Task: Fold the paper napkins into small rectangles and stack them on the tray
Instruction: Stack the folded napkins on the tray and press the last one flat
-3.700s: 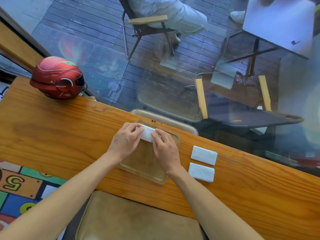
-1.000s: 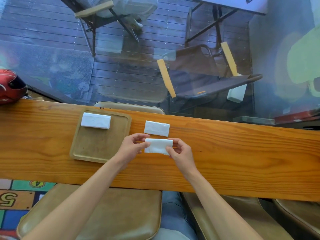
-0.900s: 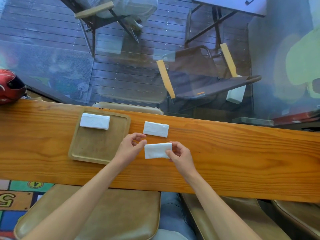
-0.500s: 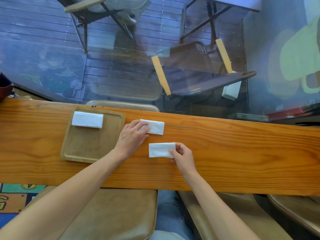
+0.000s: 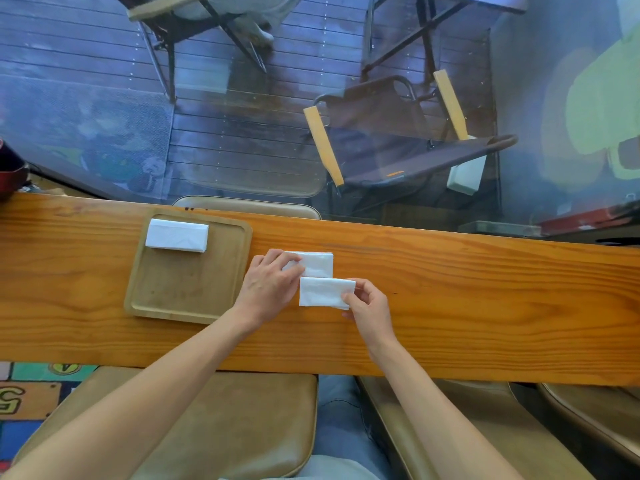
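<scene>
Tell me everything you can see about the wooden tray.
The tray is a light wooden board, roughly square with rounded corners and a low raised rim. It lies flat on the wooden counter, to the left of both hands. One folded white napkin rests in its far left corner; the rest of its surface is bare. Neither hand touches it.

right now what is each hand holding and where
Right hand pinches the nearer folded napkin at its right edge. Left hand rests on the farther napkin's left end.
</scene>
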